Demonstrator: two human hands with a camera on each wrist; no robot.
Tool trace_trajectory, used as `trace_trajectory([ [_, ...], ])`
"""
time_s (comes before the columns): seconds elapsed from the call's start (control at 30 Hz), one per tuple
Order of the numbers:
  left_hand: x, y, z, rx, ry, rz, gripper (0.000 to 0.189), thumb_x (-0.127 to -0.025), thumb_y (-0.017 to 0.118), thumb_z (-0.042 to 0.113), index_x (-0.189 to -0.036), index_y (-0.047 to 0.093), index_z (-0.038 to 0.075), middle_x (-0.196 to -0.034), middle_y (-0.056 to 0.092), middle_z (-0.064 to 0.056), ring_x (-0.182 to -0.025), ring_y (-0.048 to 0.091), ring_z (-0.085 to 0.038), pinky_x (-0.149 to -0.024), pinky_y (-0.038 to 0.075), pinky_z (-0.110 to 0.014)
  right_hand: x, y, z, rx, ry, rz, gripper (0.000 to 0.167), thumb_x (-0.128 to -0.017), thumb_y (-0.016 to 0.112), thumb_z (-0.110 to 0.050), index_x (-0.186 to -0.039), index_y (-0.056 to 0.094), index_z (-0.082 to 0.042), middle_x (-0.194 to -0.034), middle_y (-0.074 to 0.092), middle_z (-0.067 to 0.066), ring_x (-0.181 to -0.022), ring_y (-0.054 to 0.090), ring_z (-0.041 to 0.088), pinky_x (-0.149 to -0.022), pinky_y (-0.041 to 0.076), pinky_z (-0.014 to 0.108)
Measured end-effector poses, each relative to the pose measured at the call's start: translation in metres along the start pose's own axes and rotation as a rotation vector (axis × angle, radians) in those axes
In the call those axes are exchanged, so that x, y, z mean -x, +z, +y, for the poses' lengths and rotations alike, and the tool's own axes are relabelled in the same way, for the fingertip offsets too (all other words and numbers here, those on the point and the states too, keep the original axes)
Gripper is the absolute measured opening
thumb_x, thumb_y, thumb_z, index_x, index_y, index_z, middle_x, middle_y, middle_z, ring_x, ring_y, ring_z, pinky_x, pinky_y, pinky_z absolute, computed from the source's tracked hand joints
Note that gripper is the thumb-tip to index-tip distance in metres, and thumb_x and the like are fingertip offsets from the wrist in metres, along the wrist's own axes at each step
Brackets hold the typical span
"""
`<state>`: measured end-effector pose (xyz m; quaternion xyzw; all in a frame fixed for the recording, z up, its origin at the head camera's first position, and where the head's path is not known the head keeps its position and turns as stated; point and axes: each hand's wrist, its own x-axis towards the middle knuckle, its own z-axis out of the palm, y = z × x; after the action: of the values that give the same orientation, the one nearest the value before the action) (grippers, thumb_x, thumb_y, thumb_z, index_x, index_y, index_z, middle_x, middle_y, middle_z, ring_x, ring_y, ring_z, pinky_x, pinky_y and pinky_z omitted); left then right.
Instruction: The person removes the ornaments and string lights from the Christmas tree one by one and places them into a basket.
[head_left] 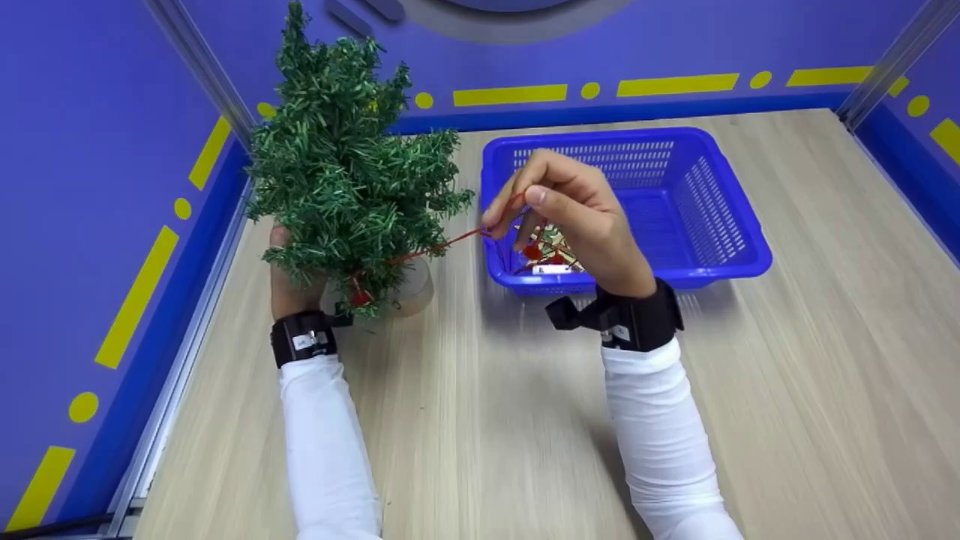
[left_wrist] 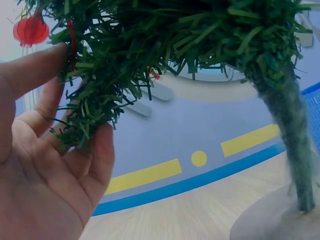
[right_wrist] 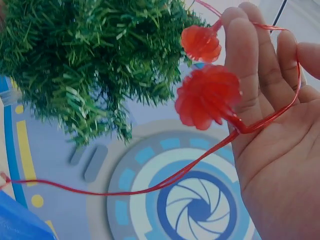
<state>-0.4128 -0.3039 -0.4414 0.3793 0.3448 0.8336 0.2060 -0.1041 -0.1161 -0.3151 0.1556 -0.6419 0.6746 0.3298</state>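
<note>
A small artificial Christmas tree [head_left: 341, 172] stands at the left on a pale round base [head_left: 416, 289]. At the tree's left side, my left hand [left_wrist: 45, 175] holds a low branch, thumb and fingers around its tip; in the head view, foliage hides most of them. A red cord with small red lanterns [right_wrist: 207, 97] runs from the branches to my right hand [head_left: 577, 214]. That hand pinches the cord over the basket's near left corner, with a loop crossing its palm. One red lantern [left_wrist: 31, 31] hangs by the left fingertips.
A blue perforated basket [head_left: 720, 202] sits right of the tree, with red and gold pieces [head_left: 551, 244] in its left end, partly behind my right hand. Blue panels with yellow marks [head_left: 510, 94] wall in the wooden table [head_left: 480, 450] at back and sides.
</note>
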Motion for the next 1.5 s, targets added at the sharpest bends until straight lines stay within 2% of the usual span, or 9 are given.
trace_trajectory([
  [0.03, -0.001, 0.000, -0.001, 0.178, -0.028, 0.019, 0.028, -0.098, 0.067, 0.023, -0.118, 0.065, 0.004, -0.105, 0.069, -0.007, -0.098, 0.065, -0.015, -0.088, 0.052, -0.028, 0.000, -0.002, 0.000, 0.005, -0.004, 0.017, 0.019, -0.099, 0.048, -0.005, -0.088, 0.059, 0.005, -0.093, 0.074, 0.018, -0.074, 0.071, 0.032, -0.051, 0.055, 0.035],
  [0.1, -0.002, -0.002, -0.004, 0.322, -0.047, 0.061, 0.039, -0.093, 0.072, 0.025, -0.124, 0.062, 0.002, -0.111, 0.069, -0.011, -0.102, 0.066, -0.020, -0.089, 0.054, -0.031, 0.000, -0.006, 0.000, 0.033, -0.017, 0.052, 0.019, -0.099, 0.047, -0.003, -0.087, 0.059, 0.006, -0.091, 0.072, 0.017, -0.066, 0.067, 0.029, -0.048, 0.052, 0.033],
  [0.33, -0.001, -0.010, -0.009, 0.344, -0.027, 0.157, 0.048, -0.085, 0.079, 0.015, -0.127, 0.061, 0.002, -0.113, 0.068, -0.013, -0.102, 0.067, -0.021, -0.087, 0.056, -0.031, 0.003, -0.023, 0.001, 0.182, -0.016, 0.159, 0.019, -0.098, 0.049, -0.003, -0.089, 0.062, 0.008, -0.065, 0.058, 0.005, -0.045, 0.038, 0.017, -0.042, 0.026, 0.030],
  [0.53, -0.001, -0.008, -0.005, 0.290, -0.008, 0.152, 0.056, -0.082, 0.084, 0.022, -0.131, 0.062, 0.009, -0.119, 0.067, -0.010, -0.108, 0.064, -0.018, -0.094, 0.052, -0.030, 0.007, -0.037, -0.001, 0.414, 0.013, 0.212, 0.019, -0.099, 0.058, -0.004, -0.093, 0.068, 0.010, -0.062, 0.056, 0.001, -0.052, 0.047, 0.012, -0.045, 0.033, 0.024],
  [0.73, -0.001, -0.009, 0.000, 0.239, -0.029, 0.241, 0.051, -0.088, 0.080, 0.022, -0.133, 0.062, 0.007, -0.114, 0.068, -0.010, -0.099, 0.065, -0.018, -0.085, 0.053, -0.029, 0.008, -0.046, 0.004, 0.638, 0.127, 0.234, 0.014, -0.099, 0.065, -0.011, -0.094, 0.074, -0.001, -0.067, 0.056, 0.001, -0.054, 0.045, 0.012, -0.049, 0.033, 0.025],
  [0.97, 0.008, -0.007, 0.008, 0.022, -0.053, 0.351, 0.049, -0.103, 0.060, 0.029, -0.148, 0.049, 0.014, -0.135, 0.062, 0.002, -0.126, 0.057, -0.011, -0.112, 0.040, -0.028, 0.008, -0.054, 0.022, 0.820, 0.355, 0.170, 0.016, -0.101, 0.065, -0.021, -0.097, 0.075, -0.009, -0.074, 0.059, 0.001, -0.060, 0.049, 0.012, -0.055, 0.040, 0.023],
  [1.17, 0.009, 0.001, 0.014, 0.115, -0.006, 0.308, 0.049, -0.090, 0.075, 0.035, -0.133, 0.065, 0.013, -0.128, 0.067, -0.003, -0.118, 0.061, -0.015, -0.105, 0.045, -0.028, 0.010, -0.053, 0.029, 0.835, 0.539, 0.056, 0.011, -0.099, 0.063, -0.016, -0.106, 0.072, -0.014, -0.082, 0.064, 0.005, -0.067, 0.053, 0.016, -0.059, 0.044, 0.026],
  [1.33, 0.008, 0.004, 0.016, 0.070, 0.022, 0.276, 0.039, -0.090, 0.073, 0.038, -0.120, 0.069, 0.013, -0.119, 0.069, -0.001, -0.112, 0.062, -0.013, -0.100, 0.046, -0.027, 0.006, -0.038, 0.036, 0.751, 0.578, -0.089, 0.018, -0.092, 0.064, -0.007, -0.107, 0.070, -0.014, -0.086, 0.067, 0.003, -0.072, 0.058, 0.017, -0.060, 0.048, 0.027],
  [1.5, 0.009, 0.000, 0.015, 0.025, 0.004, 0.266, 0.042, -0.091, 0.072, 0.042, -0.124, 0.068, 0.015, -0.124, 0.067, -0.001, -0.116, 0.060, -0.013, -0.102, 0.045, -0.028, 0.001, -0.019, 0.044, 0.684, 0.537, -0.250, 0.014, -0.091, 0.068, -0.010, -0.102, 0.072, -0.017, -0.076, 0.058, -0.001, -0.064, 0.049, 0.014, -0.057, 0.040, 0.026],
])
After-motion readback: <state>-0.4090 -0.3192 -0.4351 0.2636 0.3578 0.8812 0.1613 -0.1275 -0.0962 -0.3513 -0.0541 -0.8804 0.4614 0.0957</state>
